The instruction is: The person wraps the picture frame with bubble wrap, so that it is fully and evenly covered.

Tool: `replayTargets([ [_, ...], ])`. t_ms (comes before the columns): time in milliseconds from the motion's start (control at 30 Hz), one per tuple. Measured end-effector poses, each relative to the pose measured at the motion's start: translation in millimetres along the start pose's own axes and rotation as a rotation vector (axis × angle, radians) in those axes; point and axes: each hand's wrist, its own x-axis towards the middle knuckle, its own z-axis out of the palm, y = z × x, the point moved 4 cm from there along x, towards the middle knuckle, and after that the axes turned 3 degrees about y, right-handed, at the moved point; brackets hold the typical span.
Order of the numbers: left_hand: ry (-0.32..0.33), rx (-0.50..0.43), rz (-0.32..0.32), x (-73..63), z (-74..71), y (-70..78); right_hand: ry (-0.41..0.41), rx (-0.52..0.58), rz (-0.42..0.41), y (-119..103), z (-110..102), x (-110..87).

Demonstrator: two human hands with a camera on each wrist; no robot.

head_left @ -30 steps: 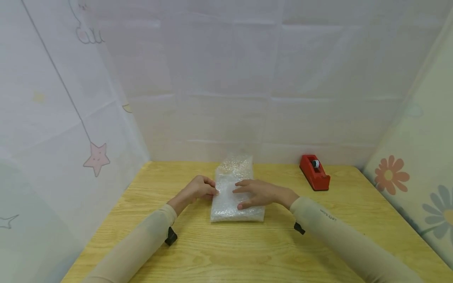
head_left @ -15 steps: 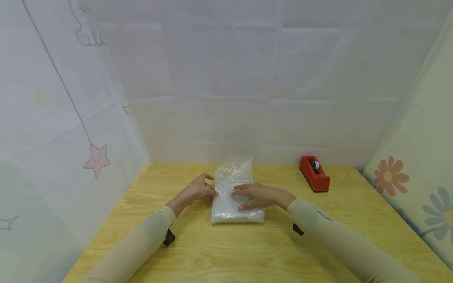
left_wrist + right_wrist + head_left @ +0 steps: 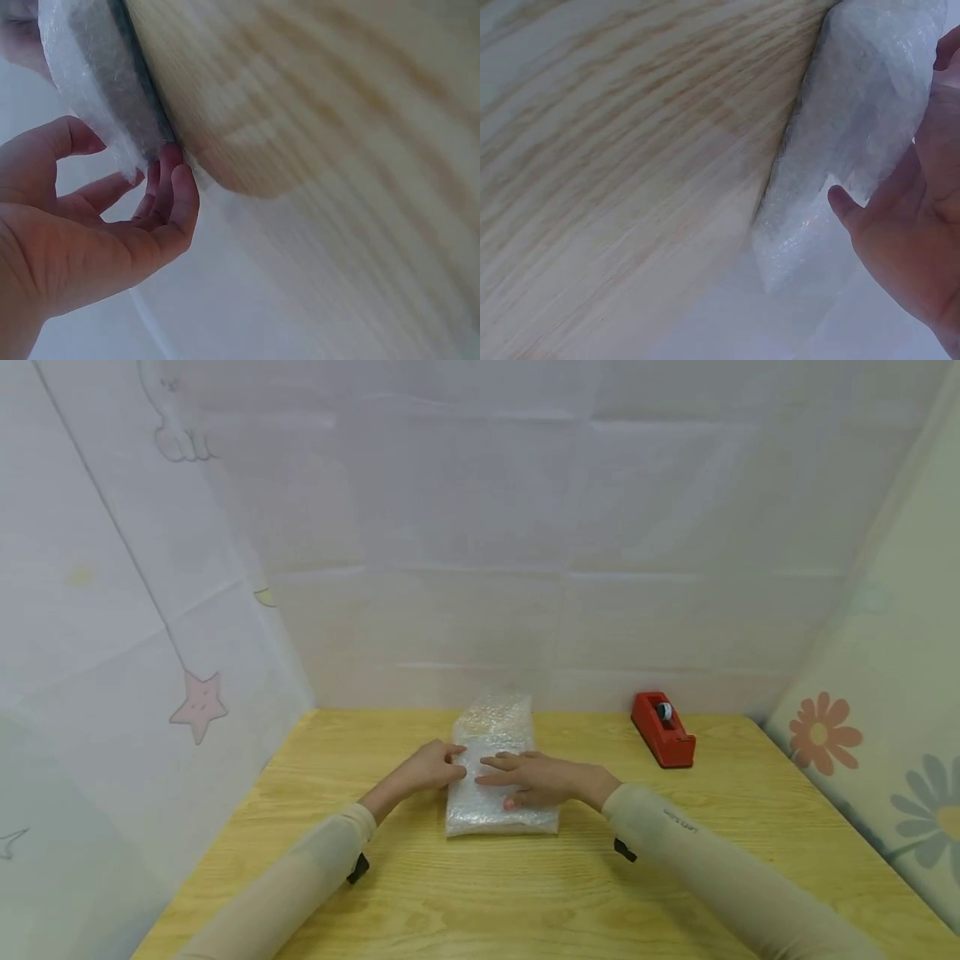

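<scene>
A flat bundle of clear bubble wrap (image 3: 501,820) lies on the table, its loose end (image 3: 497,714) stretching toward the back wall. At its left edge my left hand (image 3: 431,767) pinches the wrap, thumb above and fingers curled at the side. The left wrist view shows those fingertips low on the bundle's edge (image 3: 105,67), where something boxy shows through the layers. My right hand (image 3: 542,779) rests on top of the bundle with fingers spread and fairly straight. In the right wrist view its thumb (image 3: 844,204) lies against the wrap.
A red tape dispenser (image 3: 663,732) with a small roll stands at the back right of the wooden table (image 3: 480,893). Printed cloth walls (image 3: 450,610) enclose the table at the back and on both sides.
My left hand has shifted slightly, its fingertips now further over the wrap's left edge. The right hand has slid a little to the left on top. The bundle stays in place.
</scene>
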Motion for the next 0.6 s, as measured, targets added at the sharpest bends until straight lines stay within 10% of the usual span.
replayTargets([
  [600,-0.001,0.028,-0.080,29.8,-20.3,-17.8,-0.031,0.163,-0.021,13.6,11.4,3.8],
])
